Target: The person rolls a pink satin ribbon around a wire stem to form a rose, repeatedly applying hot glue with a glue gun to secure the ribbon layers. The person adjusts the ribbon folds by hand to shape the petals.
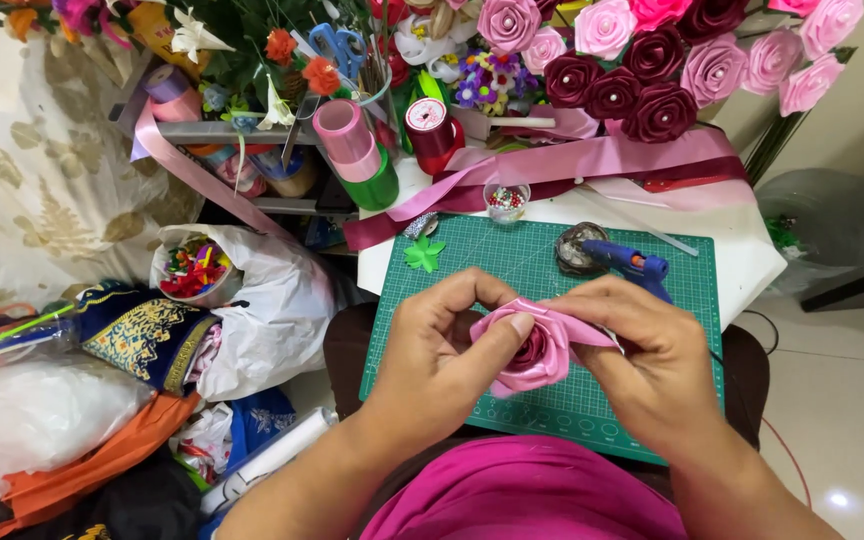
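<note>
A pink ribbon rose [535,350] is held above the green cutting mat [472,270], between both hands. The left hand [442,350] is closed around the left side of the rose, with the thumb pressed onto the outer petal. The right hand [642,350] is closed on the right side, and a loose ribbon fold is pinched between its fingers. The dark centre of the rose is turned upward.

On the mat, just beyond the right hand, a blue glue gun [632,265] is laid, with its nozzle towards a round dark dish [578,250]; the contents of the dish cannot be made out. A green paper leaf [424,254] lies near the far left corner of the mat.

At the far edge of the white table [742,260], a small clear cup [506,200] is filled with multicoloured beads or pins. Long pink ribbons [592,160] are draped behind it.

To the left, on the floor, a white plastic bag [272,300] is placed beside a round container [192,268] filled with bright coloured scraps.

Farther back, ribbon spools [347,135] are stacked, and finished pink and maroon ribbon roses [652,50] are bunched together.
</note>
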